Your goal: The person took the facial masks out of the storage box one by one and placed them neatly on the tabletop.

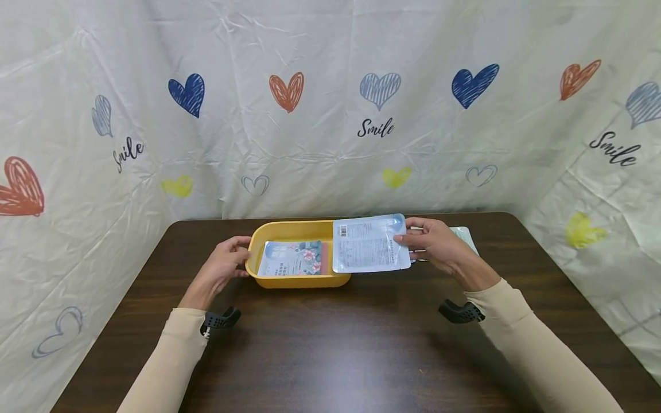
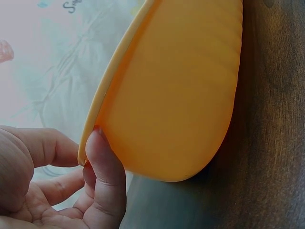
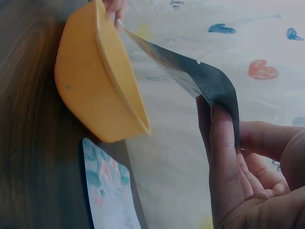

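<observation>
And here's the right hand, thumb and fingers pinching the edge of a flat, pale-blue, shiny pouch, held above the right end of the rounded yellow plastic basin! At the basin's left end, the left hand has its fingers clamped on the rim. Inside the basin lies a blue-and-white floral packet. To do this well, I'd say: firm on that rim, pouch level, edges clear of the basin's wall.
</observation>
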`<state>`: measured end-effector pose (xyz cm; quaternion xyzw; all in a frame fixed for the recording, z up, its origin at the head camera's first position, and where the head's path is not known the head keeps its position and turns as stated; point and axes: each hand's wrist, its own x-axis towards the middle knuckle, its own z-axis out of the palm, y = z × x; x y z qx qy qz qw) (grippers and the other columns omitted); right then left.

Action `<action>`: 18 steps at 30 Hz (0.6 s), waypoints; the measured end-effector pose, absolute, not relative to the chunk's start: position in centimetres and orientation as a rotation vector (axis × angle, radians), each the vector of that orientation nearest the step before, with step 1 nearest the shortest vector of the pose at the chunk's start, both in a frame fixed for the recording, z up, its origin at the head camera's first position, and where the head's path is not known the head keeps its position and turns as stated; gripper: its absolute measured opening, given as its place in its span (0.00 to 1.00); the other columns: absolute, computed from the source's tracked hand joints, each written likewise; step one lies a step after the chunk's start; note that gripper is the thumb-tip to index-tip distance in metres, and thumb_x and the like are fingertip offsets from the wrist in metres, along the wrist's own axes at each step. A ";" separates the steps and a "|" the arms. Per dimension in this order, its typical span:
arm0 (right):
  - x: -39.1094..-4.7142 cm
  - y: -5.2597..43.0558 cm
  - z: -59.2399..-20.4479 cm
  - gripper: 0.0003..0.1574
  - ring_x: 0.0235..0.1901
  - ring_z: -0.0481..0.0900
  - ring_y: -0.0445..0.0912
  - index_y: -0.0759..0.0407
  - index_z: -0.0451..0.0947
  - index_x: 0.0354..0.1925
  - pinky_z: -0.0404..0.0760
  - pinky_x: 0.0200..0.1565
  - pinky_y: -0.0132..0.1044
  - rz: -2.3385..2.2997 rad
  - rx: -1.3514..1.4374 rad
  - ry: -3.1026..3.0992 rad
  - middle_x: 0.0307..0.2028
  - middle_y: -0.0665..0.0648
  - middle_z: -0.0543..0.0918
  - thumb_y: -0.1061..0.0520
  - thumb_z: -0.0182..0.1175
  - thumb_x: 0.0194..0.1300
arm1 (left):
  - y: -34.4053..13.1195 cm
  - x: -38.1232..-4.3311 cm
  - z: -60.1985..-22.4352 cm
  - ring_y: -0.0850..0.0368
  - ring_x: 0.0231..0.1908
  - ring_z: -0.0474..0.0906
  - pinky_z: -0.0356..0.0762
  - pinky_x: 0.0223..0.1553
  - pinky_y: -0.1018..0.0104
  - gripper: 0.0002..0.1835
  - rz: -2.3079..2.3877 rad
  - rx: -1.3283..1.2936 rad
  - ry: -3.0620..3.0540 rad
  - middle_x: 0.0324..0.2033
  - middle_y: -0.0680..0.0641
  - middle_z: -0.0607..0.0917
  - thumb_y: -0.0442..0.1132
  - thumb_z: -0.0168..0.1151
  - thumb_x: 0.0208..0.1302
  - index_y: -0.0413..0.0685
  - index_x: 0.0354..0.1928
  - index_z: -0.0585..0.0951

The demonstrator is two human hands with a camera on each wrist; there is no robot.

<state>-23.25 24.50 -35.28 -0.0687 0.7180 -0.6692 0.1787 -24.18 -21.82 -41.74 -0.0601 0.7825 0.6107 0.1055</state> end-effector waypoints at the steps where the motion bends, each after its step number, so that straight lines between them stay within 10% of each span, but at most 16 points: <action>1: -23.2 24.7 -35.2 0.23 0.37 0.87 0.45 0.67 0.70 0.58 0.86 0.40 0.40 -1.894 -0.190 2.027 0.38 0.50 0.90 0.63 0.64 0.68 | -21.8 -24.2 -41.7 0.48 0.40 0.76 0.85 0.33 0.65 0.26 1.802 -0.174 2.306 0.48 0.37 0.74 0.33 0.52 0.73 0.42 0.72 0.67; 18: -22.4 28.3 -36.4 0.27 0.40 0.88 0.45 0.64 0.67 0.63 0.87 0.42 0.42 -1.822 -0.154 2.036 0.42 0.49 0.89 0.63 0.63 0.69 | -22.0 -24.2 -41.6 0.45 0.45 0.76 0.86 0.39 0.64 0.27 1.757 -0.183 2.325 0.53 0.35 0.75 0.36 0.52 0.75 0.44 0.73 0.66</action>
